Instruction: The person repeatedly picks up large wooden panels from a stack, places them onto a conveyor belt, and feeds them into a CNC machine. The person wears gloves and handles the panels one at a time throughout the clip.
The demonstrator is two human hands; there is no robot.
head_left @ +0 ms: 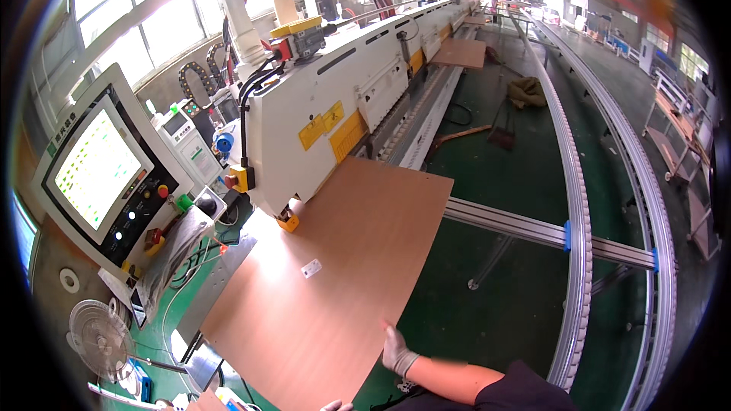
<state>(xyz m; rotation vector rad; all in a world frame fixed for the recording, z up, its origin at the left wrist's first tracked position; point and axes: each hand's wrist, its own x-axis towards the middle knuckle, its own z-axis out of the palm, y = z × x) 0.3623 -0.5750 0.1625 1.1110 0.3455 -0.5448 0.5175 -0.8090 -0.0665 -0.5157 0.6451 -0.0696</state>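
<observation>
A large flat wood-grain panel (pixel 343 259) reaches from the lower edge of the picture up to the long white machine (pixel 304 122), its far left part under the machine's side. A small white label (pixel 311 268) sits on its upper face. My right hand (pixel 396 350), in a pale glove, grips the panel's right edge, with its fingers partly hidden beneath. My left hand (pixel 336 406), gloved too, shows only its fingers at the panel's near edge; the rest is cut off by the picture's lower rim.
At left stands a control console (pixel 103 167) with a lit screen. A clear-bladed fan (pixel 99 339) is below it. Metal roller rails (pixel 575 243) run along the right, joined by a crossbeam (pixel 506 222). Another panel (pixel 459 53) lies farther down the machine. A broom (pixel 501 137) rests on the green floor.
</observation>
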